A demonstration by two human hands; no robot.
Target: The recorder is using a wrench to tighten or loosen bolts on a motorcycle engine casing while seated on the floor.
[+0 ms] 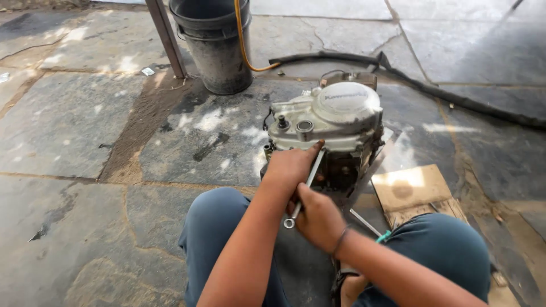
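A pale grey motorcycle engine with a round side cover sits on the stone floor in front of my knees. My left hand rests against the engine's near side, fingers pointing up at its lower edge, and steadies the upper part of a steel spanner. My right hand grips the spanner's lower part, with the ring end sticking out below it. The spanner's top end sits at the engine's lower casing, hidden behind my left hand.
A dark bucket with a yellow hose stands behind the engine, beside a metal post. A black hose runs across the floor at right. Cardboard pieces and a thin metal rod lie by my right knee.
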